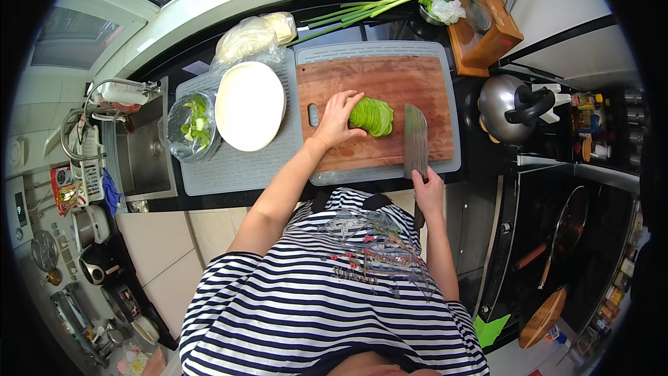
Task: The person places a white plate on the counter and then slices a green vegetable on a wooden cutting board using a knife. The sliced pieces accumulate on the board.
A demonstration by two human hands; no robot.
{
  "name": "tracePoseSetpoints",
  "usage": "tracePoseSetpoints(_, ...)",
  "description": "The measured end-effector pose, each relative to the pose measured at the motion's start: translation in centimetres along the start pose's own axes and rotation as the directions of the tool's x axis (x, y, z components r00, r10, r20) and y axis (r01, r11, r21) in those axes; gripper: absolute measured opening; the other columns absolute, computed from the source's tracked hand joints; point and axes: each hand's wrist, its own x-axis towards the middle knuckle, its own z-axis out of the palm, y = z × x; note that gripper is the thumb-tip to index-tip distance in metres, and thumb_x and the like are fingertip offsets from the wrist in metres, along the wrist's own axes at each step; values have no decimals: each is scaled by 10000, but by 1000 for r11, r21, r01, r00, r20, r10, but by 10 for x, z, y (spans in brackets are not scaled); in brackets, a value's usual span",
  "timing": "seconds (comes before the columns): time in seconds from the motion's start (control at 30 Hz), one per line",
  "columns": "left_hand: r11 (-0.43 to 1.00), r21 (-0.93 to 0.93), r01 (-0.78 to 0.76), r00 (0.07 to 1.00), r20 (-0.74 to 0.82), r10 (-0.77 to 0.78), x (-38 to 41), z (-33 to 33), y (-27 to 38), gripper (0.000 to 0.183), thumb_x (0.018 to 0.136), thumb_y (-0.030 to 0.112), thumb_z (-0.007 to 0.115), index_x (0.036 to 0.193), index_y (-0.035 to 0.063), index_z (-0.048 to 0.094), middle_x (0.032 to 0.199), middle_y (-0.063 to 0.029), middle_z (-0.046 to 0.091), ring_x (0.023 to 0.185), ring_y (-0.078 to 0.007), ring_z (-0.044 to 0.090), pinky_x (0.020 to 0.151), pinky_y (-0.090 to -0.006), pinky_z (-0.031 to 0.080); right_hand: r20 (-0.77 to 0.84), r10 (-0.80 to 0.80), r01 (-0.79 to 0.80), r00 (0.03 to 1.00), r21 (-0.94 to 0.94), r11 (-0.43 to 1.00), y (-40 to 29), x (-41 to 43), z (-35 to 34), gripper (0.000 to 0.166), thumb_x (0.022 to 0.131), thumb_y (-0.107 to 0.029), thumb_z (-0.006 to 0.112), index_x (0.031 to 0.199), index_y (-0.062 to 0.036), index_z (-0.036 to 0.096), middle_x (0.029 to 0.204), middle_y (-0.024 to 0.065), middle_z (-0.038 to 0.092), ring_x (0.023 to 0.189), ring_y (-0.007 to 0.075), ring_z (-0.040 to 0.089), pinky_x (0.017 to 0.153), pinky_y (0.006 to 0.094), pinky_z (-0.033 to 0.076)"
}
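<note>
Thin green vegetable slices (371, 116) lie overlapped in a fanned stack on the wooden cutting board (376, 75). My left hand (338, 117) rests at the left end of the stack, fingers and thumb spread around that end. My right hand (429, 193) grips the handle of a wide-bladed kitchen cleaver (416, 141), whose blade lies over the board's right part, apart from the slices. To the left of the board stands an empty white oval dish (250, 107). Beside it is a bowl lined with a clear plastic bag (180, 141), holding green scraps.
Spring onions (360, 12) and a plastic bag of pale food (248, 39) lie behind the board. A wooden knife block (482, 31) and a steel kettle (503, 109) stand to the right. The sink (146, 162) is at the left, a pan (569, 222) at the far right.
</note>
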Motion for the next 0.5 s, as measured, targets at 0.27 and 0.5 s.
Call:
tracePoseSetpoints(0.27,986,27,162,984,-84,-159,-14,18,18,1013,586,307,874,1434,101,360,1392,-153,383,1294,-359,352,1072,-479,315,-72,-445,372,893,-440,817,-20,62,4,544,857,-166,639,1374,-124,475,962,167,587,867,349,590,754,440,459)
tracePoseSetpoints(0.5,979,196,-59,998,31,54,9,1,41,1067,511,376,885,1417,105,389,1400,-133,404,1328,-350,336,1117,-544,228,85,-551,398,831,-782,480,-7,130,18,619,844,-173,665,1419,-188,437,920,109,502,868,284,542,739,412,417)
